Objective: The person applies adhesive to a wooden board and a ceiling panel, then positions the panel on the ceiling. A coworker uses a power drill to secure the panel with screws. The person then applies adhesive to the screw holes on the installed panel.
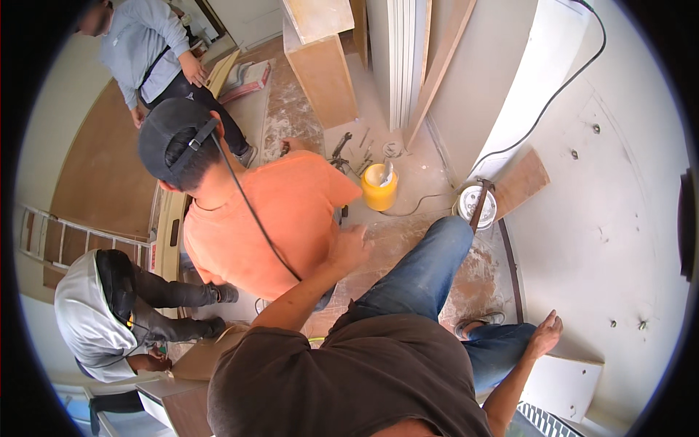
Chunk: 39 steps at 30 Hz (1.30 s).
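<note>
My left hand (352,249) reaches forward beside the orange shirt (269,211) of a co-worker in a dark cap. Its fingers are loosely apart, slightly blurred, with no object visible in them. Out to the right, my right hand (545,334) is by my right knee, near the pale wall panel. Its fingers are extended and appear to hold nothing. Beyond my left knee stands a white bucket (466,202) with a hammer (478,206) lying across its top. Farther left is a yellow bucket (379,191) with a pale tool handle in it.
Hand tools (340,149) and a cable lie on the dusty floor. Wooden box pieces (320,80) and leaning boards (440,69) stand ahead. A black cable (557,95) hangs at right. Two more people (149,54) work at left, near a ladder (87,233).
</note>
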{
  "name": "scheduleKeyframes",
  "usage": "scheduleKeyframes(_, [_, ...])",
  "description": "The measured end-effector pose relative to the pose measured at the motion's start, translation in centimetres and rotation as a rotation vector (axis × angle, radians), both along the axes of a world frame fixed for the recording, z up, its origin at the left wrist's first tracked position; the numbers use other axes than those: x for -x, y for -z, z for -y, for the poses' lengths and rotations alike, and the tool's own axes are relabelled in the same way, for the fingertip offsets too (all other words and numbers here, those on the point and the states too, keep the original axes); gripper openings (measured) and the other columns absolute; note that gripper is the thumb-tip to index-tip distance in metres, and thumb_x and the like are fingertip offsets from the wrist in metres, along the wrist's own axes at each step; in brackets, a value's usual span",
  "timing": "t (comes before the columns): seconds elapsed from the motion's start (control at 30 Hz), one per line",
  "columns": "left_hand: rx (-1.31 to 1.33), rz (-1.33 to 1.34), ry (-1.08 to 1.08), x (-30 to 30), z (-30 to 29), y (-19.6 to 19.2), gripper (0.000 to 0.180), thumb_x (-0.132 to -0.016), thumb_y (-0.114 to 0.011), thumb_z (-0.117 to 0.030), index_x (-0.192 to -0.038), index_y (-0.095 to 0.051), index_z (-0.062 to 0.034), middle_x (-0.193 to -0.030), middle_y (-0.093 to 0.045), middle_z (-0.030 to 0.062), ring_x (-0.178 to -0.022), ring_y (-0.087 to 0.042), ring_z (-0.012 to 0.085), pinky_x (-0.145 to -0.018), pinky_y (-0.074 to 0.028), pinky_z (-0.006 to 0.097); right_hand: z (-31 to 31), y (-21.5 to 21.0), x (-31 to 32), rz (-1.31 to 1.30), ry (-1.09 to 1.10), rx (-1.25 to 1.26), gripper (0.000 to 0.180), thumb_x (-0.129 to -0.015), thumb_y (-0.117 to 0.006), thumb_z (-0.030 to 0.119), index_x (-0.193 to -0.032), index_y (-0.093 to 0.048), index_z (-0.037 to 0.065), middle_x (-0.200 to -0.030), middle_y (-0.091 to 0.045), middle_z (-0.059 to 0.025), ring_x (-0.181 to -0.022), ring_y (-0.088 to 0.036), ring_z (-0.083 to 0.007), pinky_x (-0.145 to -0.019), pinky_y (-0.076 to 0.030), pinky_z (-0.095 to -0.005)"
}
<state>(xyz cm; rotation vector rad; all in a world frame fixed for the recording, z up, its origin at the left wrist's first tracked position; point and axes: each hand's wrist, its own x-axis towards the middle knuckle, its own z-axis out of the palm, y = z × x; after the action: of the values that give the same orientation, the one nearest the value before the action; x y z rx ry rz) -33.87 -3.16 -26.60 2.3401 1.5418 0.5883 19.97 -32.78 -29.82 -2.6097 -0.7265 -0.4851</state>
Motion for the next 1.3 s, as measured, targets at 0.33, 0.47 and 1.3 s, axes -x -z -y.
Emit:
scheduleKeyframes(0.33, [0.781,-0.039,0.194,4.8,0.4,4.3,0.040,-0.090,-0.077,-0.023,-0.120,-0.070,0.0013,-0.099,-0.076,0.0154,-0.081,-0.071,0.0254,-0.076,-0.056,0.038,0.9,0.3,-0.6,-0.028,0.003,-0.041,0.056,-0.107,-0.058,0.044,-0.114,-0.073,-0.009,-0.118,-0.071,-0.0285,-0.108,-0.068,-0.0454,-0.095,-0.054,-0.0502])
scheduleKeyframes(0.47, [0.737,-0.144,-0.008,6.4,-0.5,3.8,0.041,-0.090,-0.078,-0.027,-0.118,-0.070,0.0015,-0.095,-0.076,0.0166,-0.082,-0.072,0.0270,-0.075,-0.057,0.039,1.0,0.3,-0.8,-0.026,-0.011,-0.065,0.053,-0.107,-0.059,0.042,-0.113,-0.073,-0.009,-0.117,-0.071,-0.0287,-0.107,-0.068,-0.0460,-0.094,-0.054,-0.0510])
scheduleKeyframes(1.3, [-0.214,0.351,0.215,-14.3,3.8,0.7,0.055,-0.095,-0.072,-0.027,-0.135,-0.056,0.0080,-0.137,-0.059,0.0273,-0.122,-0.060,0.0434,-0.105,-0.048,0.049,1.6,0.5,-1.0,-0.024,-0.026,0.000,0.051,-0.108,-0.058,0.041,-0.112,-0.074,-0.008,-0.116,-0.072,-0.0274,-0.107,-0.067,-0.0460,-0.094,-0.053,-0.0518])
